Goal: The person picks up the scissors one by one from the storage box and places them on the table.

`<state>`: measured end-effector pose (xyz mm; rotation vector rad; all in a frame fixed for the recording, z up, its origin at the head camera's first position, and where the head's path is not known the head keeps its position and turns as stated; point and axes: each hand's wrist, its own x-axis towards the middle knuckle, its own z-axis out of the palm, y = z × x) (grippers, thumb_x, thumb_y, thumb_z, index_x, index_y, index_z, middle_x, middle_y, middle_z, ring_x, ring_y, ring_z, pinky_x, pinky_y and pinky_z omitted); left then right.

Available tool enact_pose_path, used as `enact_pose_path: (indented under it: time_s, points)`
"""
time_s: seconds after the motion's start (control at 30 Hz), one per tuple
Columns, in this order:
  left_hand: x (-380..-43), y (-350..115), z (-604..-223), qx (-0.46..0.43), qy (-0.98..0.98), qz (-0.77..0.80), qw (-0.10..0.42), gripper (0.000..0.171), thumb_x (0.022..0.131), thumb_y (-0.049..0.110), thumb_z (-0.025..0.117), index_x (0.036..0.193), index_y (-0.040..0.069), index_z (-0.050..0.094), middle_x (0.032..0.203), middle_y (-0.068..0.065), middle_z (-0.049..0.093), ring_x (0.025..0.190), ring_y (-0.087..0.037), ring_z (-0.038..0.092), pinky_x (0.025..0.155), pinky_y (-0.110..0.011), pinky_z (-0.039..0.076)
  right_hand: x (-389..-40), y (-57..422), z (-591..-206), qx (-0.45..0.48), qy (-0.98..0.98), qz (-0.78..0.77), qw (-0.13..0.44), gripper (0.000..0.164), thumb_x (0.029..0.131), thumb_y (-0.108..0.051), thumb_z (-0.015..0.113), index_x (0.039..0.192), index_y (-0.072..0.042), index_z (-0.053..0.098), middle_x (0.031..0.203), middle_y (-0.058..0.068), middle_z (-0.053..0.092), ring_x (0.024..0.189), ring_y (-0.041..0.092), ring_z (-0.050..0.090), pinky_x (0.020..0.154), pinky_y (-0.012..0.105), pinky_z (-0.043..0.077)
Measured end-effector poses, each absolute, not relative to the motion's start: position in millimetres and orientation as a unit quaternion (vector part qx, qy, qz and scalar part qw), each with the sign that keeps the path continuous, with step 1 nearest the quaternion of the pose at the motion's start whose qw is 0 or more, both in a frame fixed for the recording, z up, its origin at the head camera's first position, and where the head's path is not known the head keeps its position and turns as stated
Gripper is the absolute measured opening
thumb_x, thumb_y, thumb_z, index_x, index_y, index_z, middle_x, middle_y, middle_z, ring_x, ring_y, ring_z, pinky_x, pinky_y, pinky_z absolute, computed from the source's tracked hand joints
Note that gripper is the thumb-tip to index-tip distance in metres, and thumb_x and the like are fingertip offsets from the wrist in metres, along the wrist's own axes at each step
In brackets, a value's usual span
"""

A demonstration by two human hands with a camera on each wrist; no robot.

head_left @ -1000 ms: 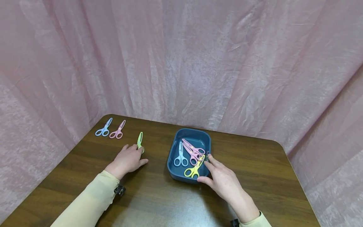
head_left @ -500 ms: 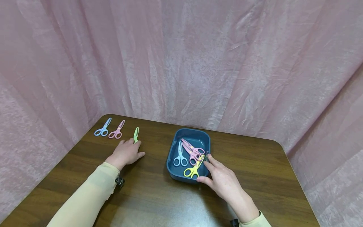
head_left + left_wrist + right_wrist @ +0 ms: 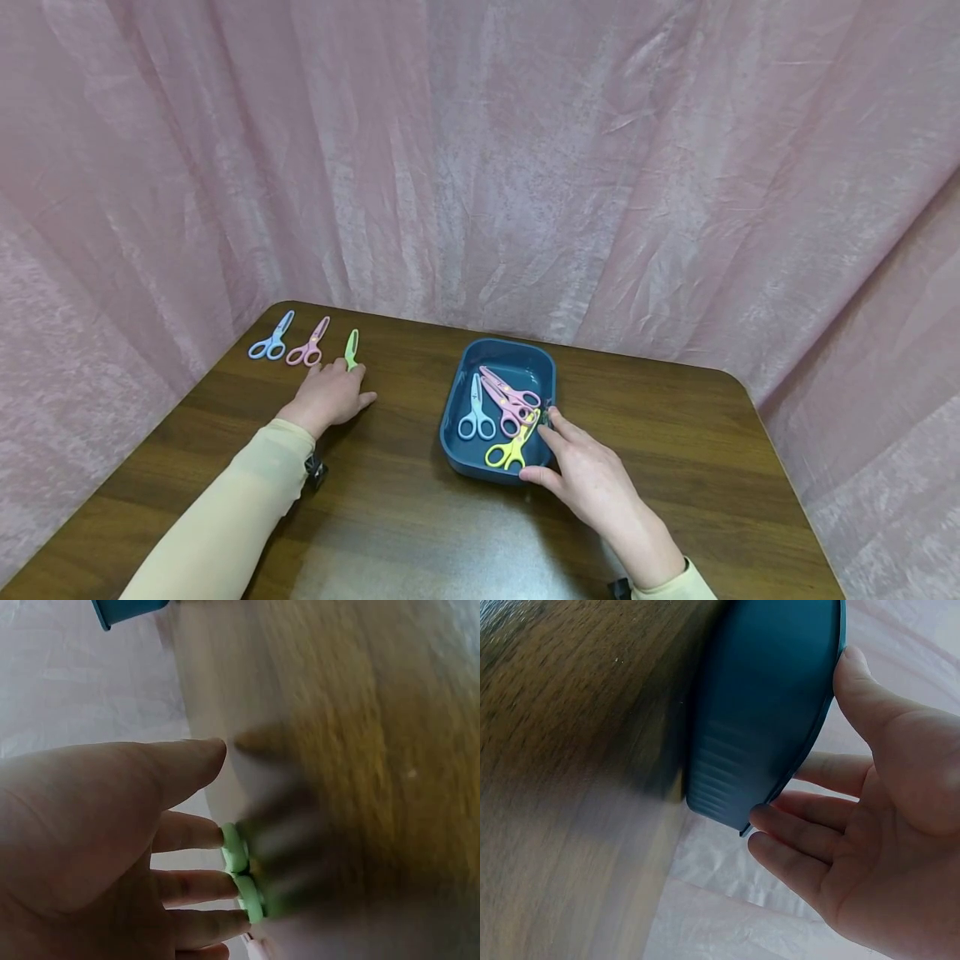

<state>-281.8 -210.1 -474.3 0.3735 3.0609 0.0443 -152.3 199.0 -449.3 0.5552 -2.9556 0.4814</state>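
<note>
In the head view my left hand (image 3: 330,395) is at the left of the table. Its fingertips touch the handle end of light green scissors (image 3: 352,347), which lie flat. The left wrist view has these extended fingers on the green handle rings (image 3: 235,849), the thumb apart from them. My right hand (image 3: 594,480) rests at the near right corner of a dark blue bin (image 3: 452,433), thumb and fingertips on its rim. Inside the bin lie light blue scissors (image 3: 476,410), two overlapping pink scissors (image 3: 510,398) and yellow scissors (image 3: 507,454).
Left of the green scissors, blue scissors (image 3: 272,337) and pink scissors (image 3: 308,342) lie side by side, handles toward me. The brown wooden table (image 3: 637,400) carries everything. A pink curtain (image 3: 525,167) hangs beyond its far edge.
My left hand has slid the green scissors leftward and away from me, closer to the pink scissors at the left. The right hand and the bin have hardly moved.
</note>
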Motion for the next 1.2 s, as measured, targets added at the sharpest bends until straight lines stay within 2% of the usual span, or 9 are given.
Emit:
enact_pose_path:
  time_s: [0.7,0.87,1.2]
  points:
    - [-292.9,-215.3,-477.2,0.109,0.993,0.029,0.037,0.053,0.109,0.039,0.068,0.134,-0.008,0.063,0.125,-0.037,0.058,0.122,-0.057,0.056,0.111,-0.072,0.04,-151.7,199.2,-447.9,0.18,-0.969,0.163,0.04,0.073,0.094,-0.051,0.085,0.146,-0.002,0.069,0.164,0.022,0.053,0.146,0.039,0.058,0.109,0.059,0.054]
    - [-295.4,-219.1,-480.2,0.11,0.993,0.029,0.031,0.051,0.109,0.039,0.068,0.13,-0.007,0.064,0.122,-0.036,0.057,0.119,-0.057,0.056,0.108,-0.071,0.041,-151.7,199.0,-447.8,0.179,-0.97,0.163,0.037,0.074,0.094,-0.051,0.085,0.146,-0.002,0.069,0.165,0.021,0.053,0.147,0.038,0.057,0.109,0.059,0.054]
    - [-292.5,-217.5,-478.6,0.105,0.994,0.027,0.032,0.052,0.11,0.038,0.066,0.133,-0.009,0.062,0.128,-0.04,0.056,0.124,-0.06,0.053,0.11,-0.072,0.039,-151.6,199.2,-447.4,0.179,-0.97,0.162,0.038,0.073,0.094,-0.051,0.085,0.146,-0.002,0.069,0.164,0.021,0.053,0.147,0.039,0.057,0.109,0.059,0.054]
